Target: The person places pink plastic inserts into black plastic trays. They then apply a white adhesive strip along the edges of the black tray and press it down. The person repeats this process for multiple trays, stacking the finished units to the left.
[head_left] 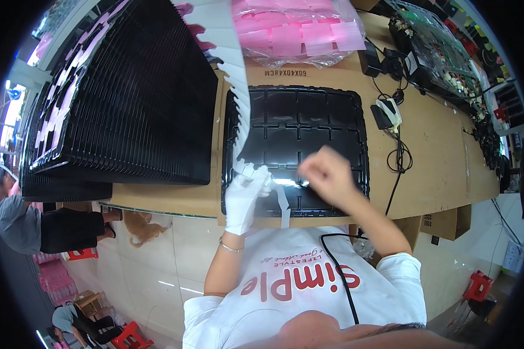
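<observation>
Glossy black compartmented tray (308, 125), white paper strip (243, 99) across its left edge

One black tray (297, 125) lies flat; two hands; one white strip (233, 75).

Glossy pale tiled floor (157, 262), red stools (128, 336)

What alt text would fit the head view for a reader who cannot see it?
A person's white-gloved left hand holds a white paper strip while the bare right hand pinches at it over a black compartmented tray on a cardboard-covered table. A tall stack of black trays stands to the left, and a bag of pink sheets lies beyond.
</observation>
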The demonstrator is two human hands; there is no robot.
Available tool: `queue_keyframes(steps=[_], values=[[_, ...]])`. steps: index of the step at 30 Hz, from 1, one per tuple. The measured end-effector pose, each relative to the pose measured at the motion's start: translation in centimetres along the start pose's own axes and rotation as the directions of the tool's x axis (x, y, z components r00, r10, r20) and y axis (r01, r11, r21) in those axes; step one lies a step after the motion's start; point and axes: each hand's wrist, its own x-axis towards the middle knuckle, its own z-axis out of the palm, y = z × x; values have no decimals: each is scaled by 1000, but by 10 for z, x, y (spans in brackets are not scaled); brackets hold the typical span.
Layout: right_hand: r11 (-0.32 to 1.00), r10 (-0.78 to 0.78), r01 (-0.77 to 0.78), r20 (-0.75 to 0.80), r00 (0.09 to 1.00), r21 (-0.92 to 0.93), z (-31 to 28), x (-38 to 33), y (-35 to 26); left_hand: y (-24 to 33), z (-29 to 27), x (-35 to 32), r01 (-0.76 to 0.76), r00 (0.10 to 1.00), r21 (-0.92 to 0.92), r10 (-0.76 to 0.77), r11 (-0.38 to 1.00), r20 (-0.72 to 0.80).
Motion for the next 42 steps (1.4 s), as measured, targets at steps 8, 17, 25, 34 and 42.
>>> queue_keyframes(steps=[8,17,25,34,42], values=[[795,444,-434,-81,892,-424,-107,88,154,1,1,2,-5,1000,86,7,996,-20],[773,438,-360,29,899,-522,-114,105,171,-1,-5,4,19,999,78,-23,997,50],[758,490,-391,60,870,-522,-116,111,162,-5,-8,5,-7,999,70,4,998,45],[748,498,-394,58,865,-534,-115,111,165,-1,-6,2,-11,999,58,8,998,40],[859,491,-429,216,844,-278,-121,96,173,-4,-5,2,-17,999,33,16,999,30]])
